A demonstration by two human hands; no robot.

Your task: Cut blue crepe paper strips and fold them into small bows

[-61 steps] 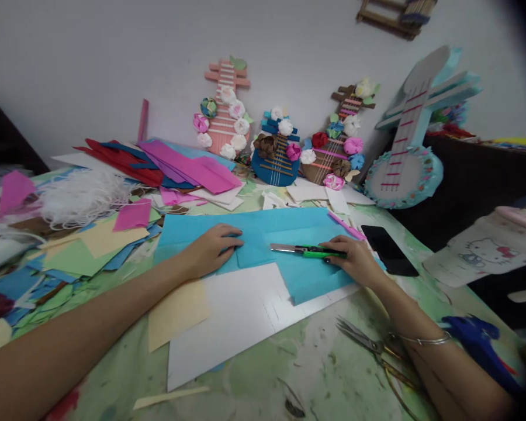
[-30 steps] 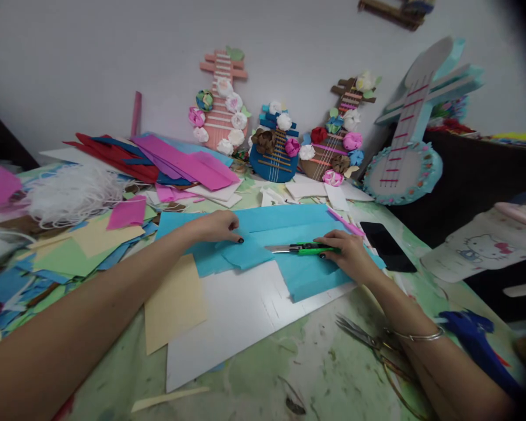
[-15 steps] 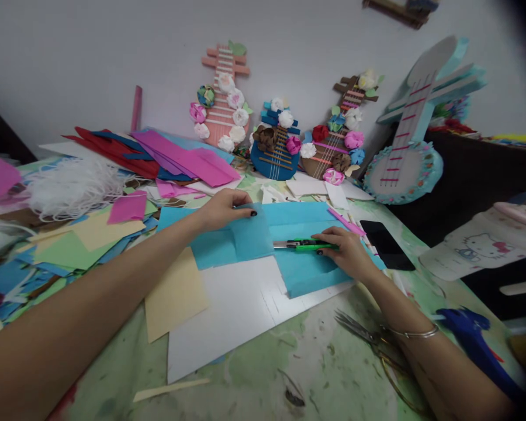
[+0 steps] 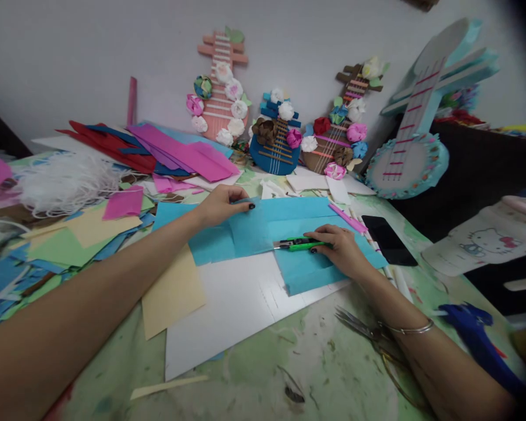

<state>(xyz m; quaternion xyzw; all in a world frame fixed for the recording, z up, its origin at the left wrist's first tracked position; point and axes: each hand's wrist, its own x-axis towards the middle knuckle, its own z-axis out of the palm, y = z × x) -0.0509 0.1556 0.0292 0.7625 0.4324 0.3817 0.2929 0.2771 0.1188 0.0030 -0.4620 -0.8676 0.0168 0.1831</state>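
My right hand (image 4: 335, 248) is closed round a green and black box cutter (image 4: 300, 244), its metal blade end pointing left at the edge of a folded flap of blue paper. Between thumb and fingers, my left hand (image 4: 228, 206) pinches that flap of blue paper (image 4: 252, 231) and holds it folded over. More of the blue sheet lies flat under the cutter and to its right. Beneath the paper is a white board (image 4: 228, 310) with short cut marks. A cream paper sheet (image 4: 173, 295) overlaps the board's left side.
Scissors (image 4: 359, 324) lie beside my right forearm, near a blue glue gun (image 4: 473, 333). A phone (image 4: 388, 240) and a white cup (image 4: 477, 240) stand at the right. Paper scraps (image 4: 70, 240) and white string (image 4: 65, 184) cover the left. Flower-decorated paper instruments (image 4: 274, 149) lean against the wall.
The box cutter has shifted very slightly, its blade still at the flap's edge. My left hand keeps its pinch on the blue paper. The whole view has tilted a little.
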